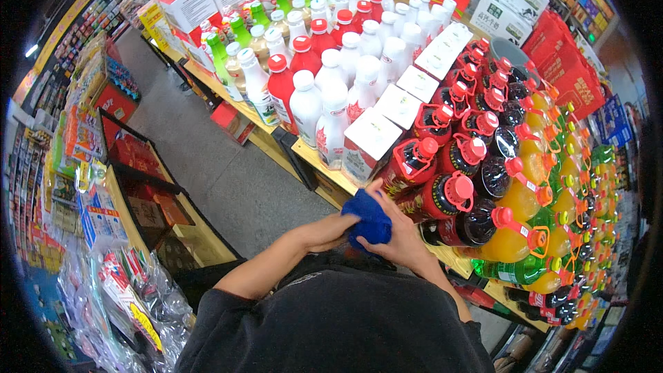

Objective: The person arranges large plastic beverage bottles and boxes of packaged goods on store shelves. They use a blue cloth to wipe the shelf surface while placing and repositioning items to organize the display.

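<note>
A bunched dark-blue cloth [369, 220] is held between both hands in front of my body. My left hand [331, 230] grips it from the left, its fingers partly hidden and a little blurred. On the other side my right hand [398, 233] holds the cloth with thumb and fingers spread around it. Just beyond the hands stand a square carton with a white top [372, 137] and a white bottle with a red leaf print [331, 132]. Large dark soda bottles with red caps [440, 194] stand close to the right hand.
Red bottles [305, 57], green bottles [241, 31] and orange soda bottles [523, 202] crowd the wooden display table [331, 173]. Milk cartons [510, 2] are stacked at the back right. A grey floor aisle [233, 181] separates it from a shelf of bagged goods [140, 290] at left.
</note>
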{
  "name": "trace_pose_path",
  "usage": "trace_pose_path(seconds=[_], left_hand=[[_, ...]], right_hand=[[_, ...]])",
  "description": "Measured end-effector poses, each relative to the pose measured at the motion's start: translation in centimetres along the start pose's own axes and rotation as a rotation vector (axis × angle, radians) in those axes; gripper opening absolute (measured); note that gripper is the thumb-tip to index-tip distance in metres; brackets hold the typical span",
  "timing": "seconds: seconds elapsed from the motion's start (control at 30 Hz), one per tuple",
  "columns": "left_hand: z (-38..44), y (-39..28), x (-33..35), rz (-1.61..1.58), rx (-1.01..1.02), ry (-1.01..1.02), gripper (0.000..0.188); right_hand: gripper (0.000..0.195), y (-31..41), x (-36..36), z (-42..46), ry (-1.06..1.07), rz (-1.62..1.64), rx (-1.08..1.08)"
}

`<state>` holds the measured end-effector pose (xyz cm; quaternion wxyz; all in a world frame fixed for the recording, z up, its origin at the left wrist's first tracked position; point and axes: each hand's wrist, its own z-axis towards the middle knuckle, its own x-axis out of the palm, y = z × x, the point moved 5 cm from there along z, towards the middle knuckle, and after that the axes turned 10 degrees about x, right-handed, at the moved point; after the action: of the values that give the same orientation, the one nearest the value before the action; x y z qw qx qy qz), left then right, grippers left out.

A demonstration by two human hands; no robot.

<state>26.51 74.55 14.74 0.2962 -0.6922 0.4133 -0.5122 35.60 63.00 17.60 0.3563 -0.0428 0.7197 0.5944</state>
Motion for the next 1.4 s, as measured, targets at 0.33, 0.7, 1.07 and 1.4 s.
trace_pose_path(seconds=[0.33, 0.7, 1.07, 1.4], left_hand=[[2.1, -7.9, -8.6, 0.565, 0.343, -0.109, 0.034], [8.4, -7.0, -9.5, 0.857, 0.809, 0.095, 0.023], [10.0, -5.4, -10.7, 0.705, 0.713, 0.228, 0.031], [8.3, -6.5, -12.0, 0.946, 0.373, 0.677, 0.037]], right_hand=[[0.067, 11.2, -12.0, 7.0, -0.515, -0.427, 0.068], [0.049, 8.8, -5.0, 12.6, -0.457, -0.651, 0.462], [0.058, 11.5, -9.9, 13.4, -0.749, -0.539, 0.583], [0.053, 9.6, -8.6, 9.6, -0.146, -0.259, 0.366]])
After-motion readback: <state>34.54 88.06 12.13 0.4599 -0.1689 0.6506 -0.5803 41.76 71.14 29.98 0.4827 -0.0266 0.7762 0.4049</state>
